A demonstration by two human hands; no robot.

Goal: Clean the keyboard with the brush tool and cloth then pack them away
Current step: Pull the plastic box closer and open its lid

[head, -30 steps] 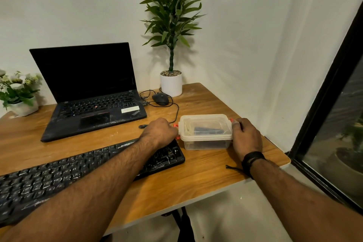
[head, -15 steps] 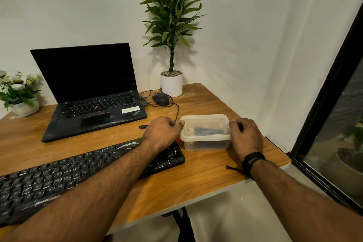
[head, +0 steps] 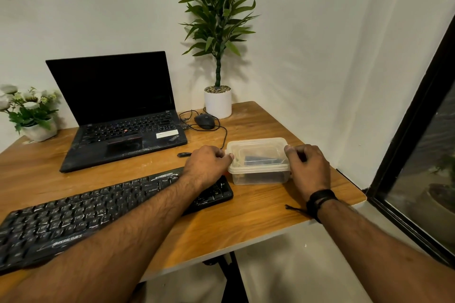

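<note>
Desk layout, seen from the head camera

A lidded container [head: 258, 158] is flanked by the left hand [head: 206, 164] and right hand [head: 309, 167]; a keyboard [head: 108, 206] is placed left; a laptop [head: 118, 110] behind.

Laptop [head: 123, 135]: slanted "ThinkPad" mark sat at the palm rest's right corner, barely legible; white sticker [head: 167, 134] beside it carried print too small to read. Keyboard [head: 98, 214]: white key legends and a script logo on the front edge, both blurred, unreadable.

Black keyboard [head: 103, 216] (white-lettered), clear box [head: 258, 162]
</note>
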